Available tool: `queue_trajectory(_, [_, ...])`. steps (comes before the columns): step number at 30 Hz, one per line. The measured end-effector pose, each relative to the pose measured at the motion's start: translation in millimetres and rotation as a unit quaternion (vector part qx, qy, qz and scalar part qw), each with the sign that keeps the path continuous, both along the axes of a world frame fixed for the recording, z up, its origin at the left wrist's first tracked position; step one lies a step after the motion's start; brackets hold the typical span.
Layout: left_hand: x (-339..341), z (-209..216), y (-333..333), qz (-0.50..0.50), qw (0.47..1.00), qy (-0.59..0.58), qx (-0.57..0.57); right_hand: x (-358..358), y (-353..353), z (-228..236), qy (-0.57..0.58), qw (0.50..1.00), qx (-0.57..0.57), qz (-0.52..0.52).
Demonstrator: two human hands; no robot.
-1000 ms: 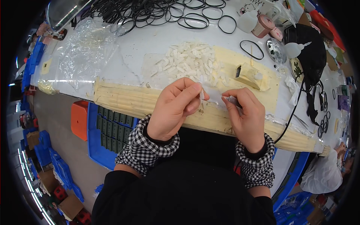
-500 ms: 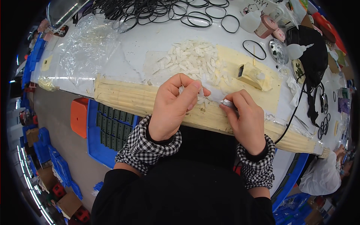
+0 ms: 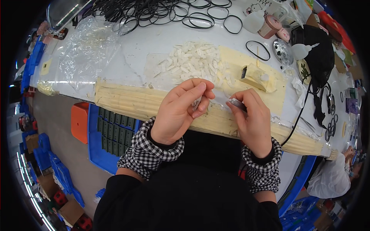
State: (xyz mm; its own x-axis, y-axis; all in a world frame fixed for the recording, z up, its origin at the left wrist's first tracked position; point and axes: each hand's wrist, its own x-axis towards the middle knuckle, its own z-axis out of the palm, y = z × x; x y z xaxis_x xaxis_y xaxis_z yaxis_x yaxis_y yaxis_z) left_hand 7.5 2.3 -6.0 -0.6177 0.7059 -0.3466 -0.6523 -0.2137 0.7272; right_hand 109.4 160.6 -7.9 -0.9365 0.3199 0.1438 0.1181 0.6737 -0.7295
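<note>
My left hand (image 3: 178, 109) is raised over the table's front edge with its fingers curled and the thumb against the index finger. A whitish bit shows within its palm, too covered to name. In a pinch, my right hand (image 3: 253, 121) holds a small flat silvery metal piece (image 3: 238, 104), its pale end pointing toward the left hand. Just beyond both hands lies a heap of short translucent white strips (image 3: 194, 61), partly on a yellow sheet (image 3: 233, 57). A small yellow-taped block (image 3: 257, 78) with a dark slot in its end sits on that sheet.
Yellow tape covers the table edge (image 3: 127, 102). Black rubber rings (image 3: 198, 21) lie at the back, crumpled clear plastic (image 3: 88, 46) at the left. A pink tub (image 3: 269, 27), black bag (image 3: 322, 57), cable and tweezers (image 3: 309, 124) are at right. A blue crate (image 3: 94, 150) stands below left.
My left hand's fingers have loosened and turned slightly, showing more of the curled palm. The right hand stays nearly in place with the metal piece. The whole view has shifted a little.
</note>
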Motion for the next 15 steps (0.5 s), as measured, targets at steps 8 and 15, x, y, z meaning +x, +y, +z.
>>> queue_trajectory(8, [10,-6,7,-0.086,0.991,-0.059,0.088,-9,-12,11,0.170,0.982,-0.084,0.008])
queue_trajectory(15, [6,-6,4,-0.042,0.998,-0.021,0.044,-6,-16,13,0.173,0.982,-0.070,-0.005])
